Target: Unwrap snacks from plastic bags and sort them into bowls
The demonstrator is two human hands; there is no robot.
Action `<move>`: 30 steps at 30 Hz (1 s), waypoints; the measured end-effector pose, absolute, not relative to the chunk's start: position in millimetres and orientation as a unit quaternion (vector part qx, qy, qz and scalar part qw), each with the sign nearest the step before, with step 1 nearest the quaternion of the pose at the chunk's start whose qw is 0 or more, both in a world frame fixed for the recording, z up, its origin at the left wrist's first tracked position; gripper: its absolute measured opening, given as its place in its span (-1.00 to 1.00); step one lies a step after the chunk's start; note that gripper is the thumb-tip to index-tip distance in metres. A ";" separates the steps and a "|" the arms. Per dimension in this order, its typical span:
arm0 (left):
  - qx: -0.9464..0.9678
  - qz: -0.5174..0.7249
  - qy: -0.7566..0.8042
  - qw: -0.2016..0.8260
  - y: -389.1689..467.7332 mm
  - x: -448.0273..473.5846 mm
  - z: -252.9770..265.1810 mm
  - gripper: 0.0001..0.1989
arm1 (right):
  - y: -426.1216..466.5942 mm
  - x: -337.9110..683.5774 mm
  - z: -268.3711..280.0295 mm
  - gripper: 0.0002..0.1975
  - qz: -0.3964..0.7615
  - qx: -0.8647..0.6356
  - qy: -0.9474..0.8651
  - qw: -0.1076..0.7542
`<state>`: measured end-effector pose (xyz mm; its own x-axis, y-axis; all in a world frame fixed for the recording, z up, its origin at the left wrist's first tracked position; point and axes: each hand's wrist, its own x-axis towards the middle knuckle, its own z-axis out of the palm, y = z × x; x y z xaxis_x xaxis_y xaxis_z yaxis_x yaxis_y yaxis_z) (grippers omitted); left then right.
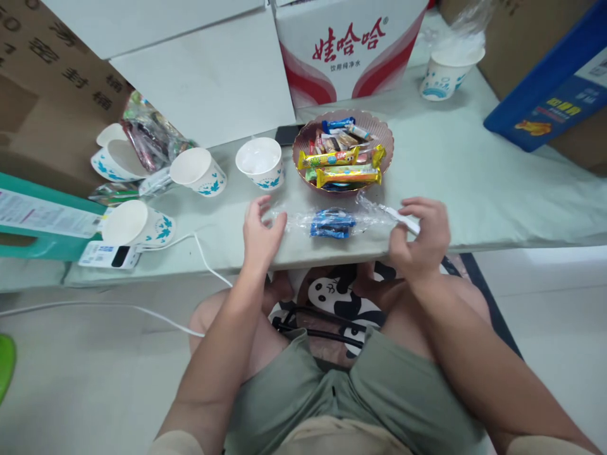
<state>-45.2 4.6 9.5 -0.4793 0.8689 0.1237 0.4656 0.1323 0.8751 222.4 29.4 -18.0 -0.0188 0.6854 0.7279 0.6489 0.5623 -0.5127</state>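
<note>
Near surface (474, 189) edge, clear bag (374, 221) with blue packets (332, 224) lies between my left grip (262, 234) and right grip (423, 235), so both ends are within reach. Left grip: fingers and thumb apart; whether it touches film, I cannot tell surely. Right grip: clamped on slim white stick (402, 218), slanting at bag's other end. Behind, pink bowl (388, 144) holds wrapped snacks (348, 177), yellow ones on top. Farther right, paper cup (441, 79) contains clear plastic (467, 28).

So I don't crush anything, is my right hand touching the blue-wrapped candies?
Apart: the head view shows clear plastic between your right hand and the blue-wrapped candies.
</note>
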 end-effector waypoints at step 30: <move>0.765 0.183 0.584 0.199 -1.0 -41.9 17.9 -0.53 | -0.3 188.8 -23.2 -0.78 0.016 -0.400 -0.869 0.291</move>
